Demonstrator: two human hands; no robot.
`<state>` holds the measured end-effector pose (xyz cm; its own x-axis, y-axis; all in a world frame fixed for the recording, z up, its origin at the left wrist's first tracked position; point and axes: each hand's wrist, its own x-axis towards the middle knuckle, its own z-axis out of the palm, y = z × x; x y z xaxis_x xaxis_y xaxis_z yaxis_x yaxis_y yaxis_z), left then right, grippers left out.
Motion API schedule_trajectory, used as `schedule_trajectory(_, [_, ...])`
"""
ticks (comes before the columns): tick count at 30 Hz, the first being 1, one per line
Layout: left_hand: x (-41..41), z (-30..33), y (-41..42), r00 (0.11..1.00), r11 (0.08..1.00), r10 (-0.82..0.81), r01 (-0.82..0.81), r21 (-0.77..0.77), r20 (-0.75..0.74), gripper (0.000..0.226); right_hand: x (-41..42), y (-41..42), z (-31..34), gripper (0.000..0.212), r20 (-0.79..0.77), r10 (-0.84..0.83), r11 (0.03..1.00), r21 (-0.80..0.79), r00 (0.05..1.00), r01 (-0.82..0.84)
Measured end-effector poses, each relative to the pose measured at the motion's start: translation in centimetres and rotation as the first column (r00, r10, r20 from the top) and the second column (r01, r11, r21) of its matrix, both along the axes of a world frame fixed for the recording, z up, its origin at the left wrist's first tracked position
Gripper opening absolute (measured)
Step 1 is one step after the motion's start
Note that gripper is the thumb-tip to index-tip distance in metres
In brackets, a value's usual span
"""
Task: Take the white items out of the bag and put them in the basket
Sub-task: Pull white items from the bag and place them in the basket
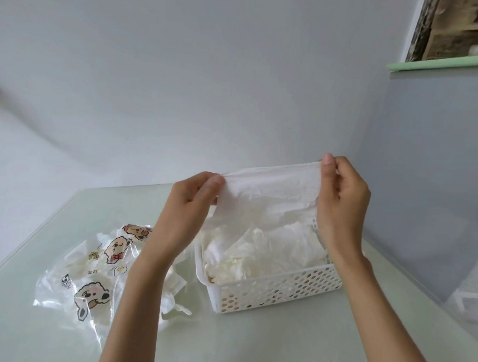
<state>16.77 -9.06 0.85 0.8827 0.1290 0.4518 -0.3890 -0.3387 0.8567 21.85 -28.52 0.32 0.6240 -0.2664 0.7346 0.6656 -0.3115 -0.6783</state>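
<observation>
I hold a thin white item (273, 187) stretched out above the white perforated basket (279, 289). My left hand (191, 198) pinches its left top corner and my right hand (341, 196) pinches its right top corner. The item's lower part hangs down toward the basket, which holds several crumpled white items (264, 250). To the left, a clear plastic bag (81, 278) printed with cartoon animals lies on the table. More white items (172, 287) show inside it and at its mouth, partly behind my left forearm.
The pale green glass table (238, 340) has its far edge close to the white wall and its right edge just past the basket. A grey cabinet with a green top (434, 64) stands at the right. Patterned white fabric (472, 292) lies below the table's right edge.
</observation>
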Motion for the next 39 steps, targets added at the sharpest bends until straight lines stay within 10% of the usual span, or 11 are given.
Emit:
schedule_trajectory(5, [-1.0,0.8,0.5,0.960,0.963,0.261,-0.266,0.037,0.101,0.024,0.2,1.6,0.3,0.042,0.016,-0.001,1.000,-0.025,1.000,0.001])
schedule_trajectory(9, [3.3,-3.0,0.0,0.932,0.865,0.349,-0.282,0.415,-0.094,0.018,3.8,-0.1,-2.8,0.041,-0.274,-0.139,0.924,-0.382,0.952,0.025])
schedule_trajectory(16, [8.3,-6.3,-2.8,0.925,0.498,0.367,-0.103,0.861,-0.101,0.032,7.3,-3.1,-6.3,0.027,-0.190,-0.511,0.336,-0.942,0.839,-0.009])
schedule_trajectory(22, [9.2,-6.6,-3.6,0.958,0.136,0.284,-0.081,0.987,0.039,0.031,8.0,-2.9,-5.8,0.032,0.120,-0.503,-0.181,-0.983,0.856,0.032])
schedule_trajectory(26, [9.7,-6.4,-3.2,0.969,0.135,0.212,-0.154,0.979,0.124,0.027,7.8,-2.5,-5.7,0.020,0.241,-0.393,-0.347,-0.933,0.887,0.100])
schedule_trajectory(29, [8.7,-5.0,-3.1,0.968,0.342,0.201,-0.210,0.916,0.147,0.031,7.9,-3.2,-5.4,0.033,0.230,-0.395,-0.189,-0.968,0.889,0.167])
schedule_trajectory(34, [6.0,-1.4,-2.2,0.925,0.705,0.372,-0.335,0.625,0.076,0.016,6.4,-5.2,-2.7,0.019,-0.296,-0.232,0.662,-0.746,0.926,-0.073])
schedule_trajectory(36, [5.5,-1.4,-3.9,0.953,0.669,0.295,-0.154,0.727,-0.070,0.025,5.4,-4.2,-3.0,0.018,-0.433,-0.111,0.695,-0.677,0.895,-0.241])
schedule_trajectory(39, [5.2,-4.4,-6.7,0.861,0.384,0.244,0.336,0.860,-0.446,0.066,5.0,-2.2,-4.3,0.054,-0.621,-0.184,0.357,-0.764,0.762,-0.537])
